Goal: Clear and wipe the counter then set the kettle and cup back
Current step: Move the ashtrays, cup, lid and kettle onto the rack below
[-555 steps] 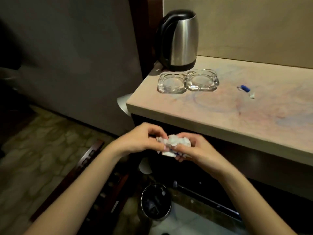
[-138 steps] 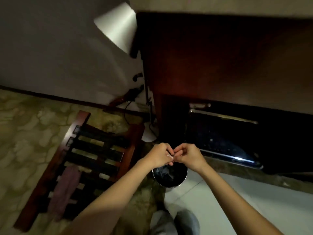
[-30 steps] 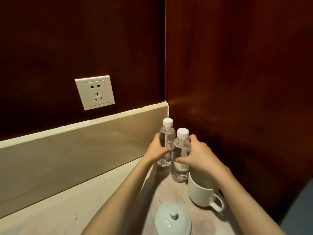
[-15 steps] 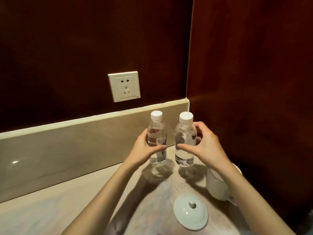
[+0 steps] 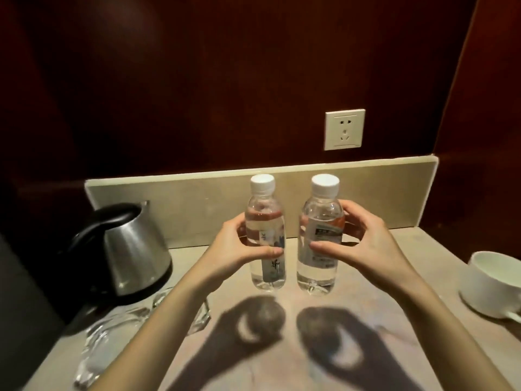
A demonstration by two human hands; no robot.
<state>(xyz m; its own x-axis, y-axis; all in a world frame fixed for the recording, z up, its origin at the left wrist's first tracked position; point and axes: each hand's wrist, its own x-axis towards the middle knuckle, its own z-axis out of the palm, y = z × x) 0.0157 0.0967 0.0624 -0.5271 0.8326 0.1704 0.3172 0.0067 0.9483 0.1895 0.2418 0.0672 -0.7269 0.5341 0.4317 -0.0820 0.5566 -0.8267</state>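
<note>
Counter: beige stone | left hand wrapped round left bottle | right hand wrapped round right bottle | kettle left of bottles | cup right of them

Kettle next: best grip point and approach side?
Take the kettle by its black handle, which arches from the lid down the left side. Come in from the left and above and wrap the fingers around the arch. The steel body is smooth and tapered, a poor hold. Both hands are holding bottles, so one must let go first, probably the left hand.
</note>
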